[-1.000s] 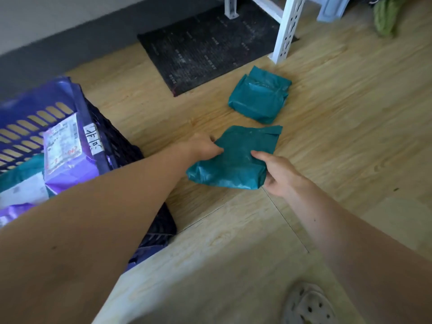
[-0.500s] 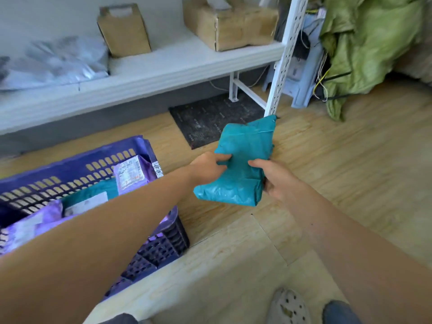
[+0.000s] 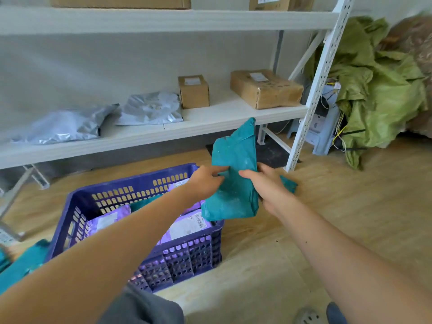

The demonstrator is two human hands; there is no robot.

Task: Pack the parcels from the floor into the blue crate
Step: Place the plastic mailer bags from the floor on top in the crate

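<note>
Between gripping hands (image 3: 205,182) (image 3: 268,187): teal parcel (image 3: 236,157).

White metal rack (image 3: 322,85) against a pale grey wall. Carries on the lower shelf (image 3: 222,113) two silver mailer bags lying flat, the left bag (image 3: 65,125) and the right bag (image 3: 152,108) close together, then a small cardboard box (image 3: 193,92) upright just beside the right bag, and a larger cardboard box (image 3: 266,88) lying flat near the right post, apart from the small one. White labels on both, too small to read. Holds more cartons (image 3: 121,1) on the upper shelf (image 3: 163,19), cut by the frame edge. Under the rack, a black mat (image 3: 271,153) on wooden floor (image 3: 350,218). Right of the post, crumpled green sacking (image 3: 378,90) heaped beside a pale plastic unit (image 3: 325,132) with yellow wires (image 3: 339,129).
</note>
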